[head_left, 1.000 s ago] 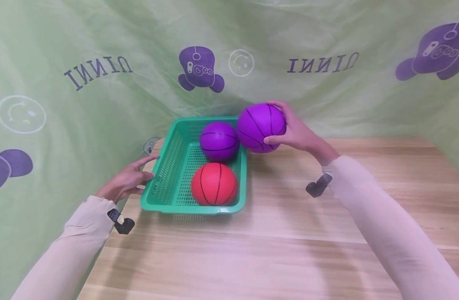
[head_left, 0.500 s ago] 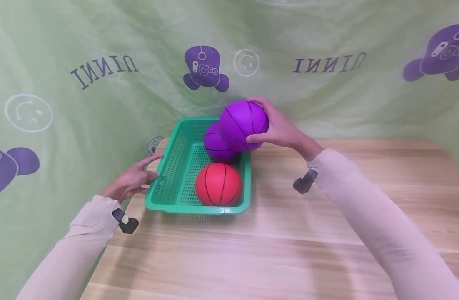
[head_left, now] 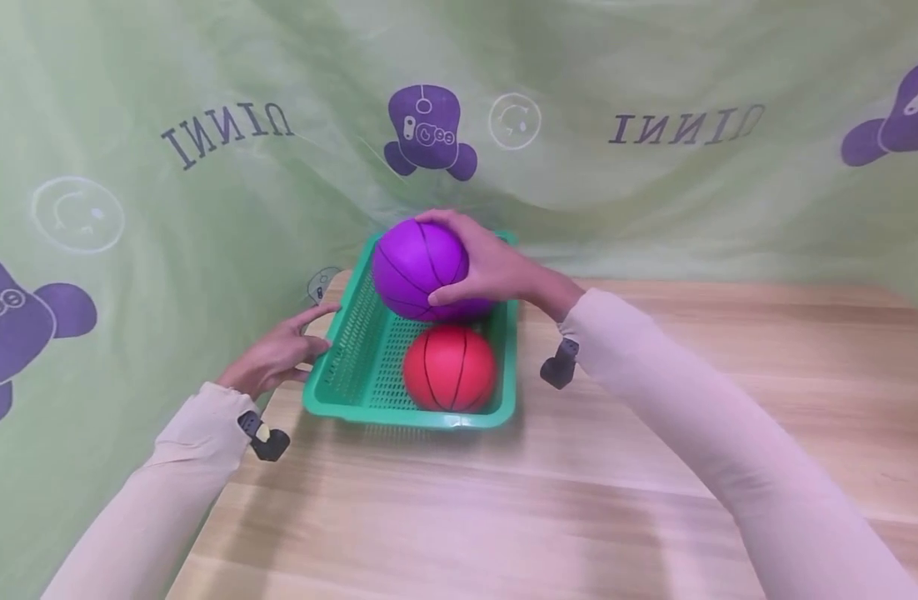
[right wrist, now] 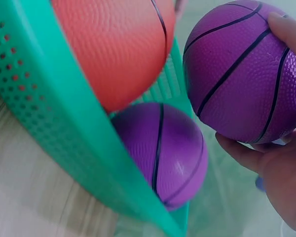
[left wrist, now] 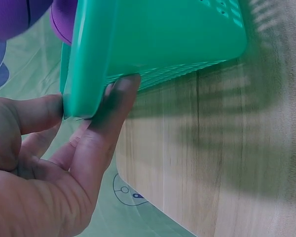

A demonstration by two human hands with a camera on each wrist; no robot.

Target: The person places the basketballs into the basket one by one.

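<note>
Green perforated plastic basket point(head_left: 346, 350) sits at the far left of the light wooden table point(head_left: 654, 467), its left rim pinched between thumb and fingers of the left hand point(head_left: 279, 360). Purple rubber basketball point(head_left: 417, 268) is held above the basket's far end, the right hand point(head_left: 496, 271) curled round it. Red rubber basketball point(head_left: 449, 367) lies in the near end; a second purple ball point(right wrist: 163, 153) rests behind it.
</note>
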